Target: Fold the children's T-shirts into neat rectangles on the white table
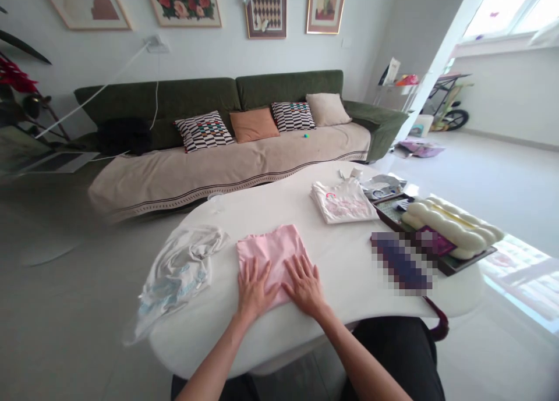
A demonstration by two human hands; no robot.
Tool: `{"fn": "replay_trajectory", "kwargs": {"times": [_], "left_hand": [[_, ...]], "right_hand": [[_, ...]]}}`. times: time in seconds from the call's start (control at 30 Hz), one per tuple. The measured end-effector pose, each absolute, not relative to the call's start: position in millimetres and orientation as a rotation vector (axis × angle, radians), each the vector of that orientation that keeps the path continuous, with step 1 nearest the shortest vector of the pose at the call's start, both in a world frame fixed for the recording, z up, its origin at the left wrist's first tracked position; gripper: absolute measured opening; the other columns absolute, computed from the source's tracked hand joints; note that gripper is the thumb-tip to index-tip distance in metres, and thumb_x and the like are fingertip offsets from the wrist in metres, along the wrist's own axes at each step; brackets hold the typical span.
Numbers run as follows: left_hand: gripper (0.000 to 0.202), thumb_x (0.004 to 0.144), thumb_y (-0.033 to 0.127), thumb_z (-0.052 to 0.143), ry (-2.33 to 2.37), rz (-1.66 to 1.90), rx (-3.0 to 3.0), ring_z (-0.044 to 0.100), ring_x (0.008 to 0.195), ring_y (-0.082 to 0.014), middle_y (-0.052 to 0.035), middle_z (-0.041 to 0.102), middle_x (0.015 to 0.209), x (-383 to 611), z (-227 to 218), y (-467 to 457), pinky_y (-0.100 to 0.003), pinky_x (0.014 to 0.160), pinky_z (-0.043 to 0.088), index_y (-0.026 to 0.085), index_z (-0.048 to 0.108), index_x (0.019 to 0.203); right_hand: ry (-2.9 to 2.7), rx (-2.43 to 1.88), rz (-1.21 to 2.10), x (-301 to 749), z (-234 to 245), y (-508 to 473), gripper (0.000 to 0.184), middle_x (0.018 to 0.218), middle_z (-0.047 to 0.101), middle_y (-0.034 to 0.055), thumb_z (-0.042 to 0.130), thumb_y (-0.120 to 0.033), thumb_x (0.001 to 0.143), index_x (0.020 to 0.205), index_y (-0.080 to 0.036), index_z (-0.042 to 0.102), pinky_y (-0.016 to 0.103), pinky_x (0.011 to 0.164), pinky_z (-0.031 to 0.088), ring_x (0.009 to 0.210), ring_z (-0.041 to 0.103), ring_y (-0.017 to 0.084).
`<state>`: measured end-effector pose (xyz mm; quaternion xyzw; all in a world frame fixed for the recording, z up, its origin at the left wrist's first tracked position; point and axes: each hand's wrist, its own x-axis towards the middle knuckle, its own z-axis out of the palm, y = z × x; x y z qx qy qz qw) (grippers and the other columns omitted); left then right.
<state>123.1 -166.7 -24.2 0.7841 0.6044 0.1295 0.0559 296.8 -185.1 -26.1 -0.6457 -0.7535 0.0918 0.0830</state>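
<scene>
A pink folded cloth point(273, 244), apparently a garment, lies flat on the white table point(244, 343) in front of me. My left hand point(256, 287) rests palm down on its lower left part, fingers spread. On its lower right part my right hand point(305, 284) also lies flat with the fingers apart. Neither hand grips anything. To the left is a crumpled white garment point(192, 252) with pale blue print, its end hanging over the table edge. A folded white T-shirt point(345, 202) with pink print lies farther back on the right.
At the table's right stands a dark tray point(449, 267) bearing a cream, puffy tissue-box cover point(454, 223). A blurred-out dark item point(402, 264) lies before it, near a dark red strap point(439, 319). A silvery packet point(382, 185) is behind. Beyond the table is a green sofa point(288, 87).
</scene>
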Motion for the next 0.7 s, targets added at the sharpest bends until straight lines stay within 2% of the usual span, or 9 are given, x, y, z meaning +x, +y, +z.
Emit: {"fn": "replay_trajectory", "kwargs": {"times": [0.2,0.3,0.37,0.47,0.57,0.7], "left_hand": [[0.065,0.077,0.053,0.048,1.745,0.368,2.385,0.013,0.131,-0.0371,-0.0066,0.02,0.146,112,-20,-186,-0.057,0.101,0.017,0.031,0.03,0.136],[0.071,0.073,0.056,0.053,1.641,0.399,2.398,0.013,0.132,-0.0366,-0.0067,0.018,0.146,101,-19,-214,-0.055,0.101,0.02,0.031,0.03,0.135],[0.071,0.071,0.056,0.055,1.553,0.438,2.385,0.019,0.131,-0.0333,-0.0065,0.025,0.144,95,-19,-228,-0.05,0.102,0.024,0.03,0.034,0.134],[0.056,0.081,0.044,0.047,1.656,0.615,2.285,0.03,0.127,-0.0264,-0.0101,0.039,0.136,88,-21,-229,-0.043,0.103,0.028,0.02,0.039,0.132],[0.049,0.084,0.031,0.044,1.889,0.808,2.151,0.03,0.127,-0.026,-0.0153,0.039,0.134,83,-24,-208,-0.042,0.103,0.027,0.009,0.041,0.128],[0.034,0.081,0.022,0.047,2.002,0.747,1.98,0.044,0.115,-0.0226,-0.0121,0.052,0.121,75,-21,-181,-0.036,0.099,0.032,0.013,0.052,0.114]], "right_hand": [[-2.317,-1.939,0.361,299,-18,-205,0.065,0.147,0.012,0.0062,0.027,-0.056,0.085,0.14,-0.026,0.016,0.054,0.101,0.017,0.134,0.007,0.028],[-2.382,-1.96,0.393,301,-19,-230,0.065,0.147,0.01,0.0056,0.034,-0.051,0.083,0.14,-0.026,0.016,0.056,0.1,0.017,0.134,0.007,0.029],[-2.423,-1.991,0.422,300,-14,-236,0.066,0.146,0.014,0.0072,0.04,-0.047,0.081,0.14,-0.025,0.02,0.058,0.099,0.016,0.133,0.009,0.031],[-2.434,-1.947,0.404,290,3,-217,0.066,0.146,0.014,0.0085,0.037,-0.046,0.083,0.14,-0.02,0.02,0.053,0.101,0.017,0.134,0.008,0.028],[-2.331,-1.97,0.358,277,13,-180,0.065,0.148,0.007,0.0078,0.028,-0.046,0.087,0.141,-0.015,0.012,0.044,0.105,0.014,0.135,-0.001,0.022],[-2.203,-2.103,0.406,275,9,-147,0.065,0.147,0.006,0.0133,0.027,-0.043,0.088,0.141,-0.011,0.01,0.047,0.104,0.014,0.135,0.001,0.023]]}}
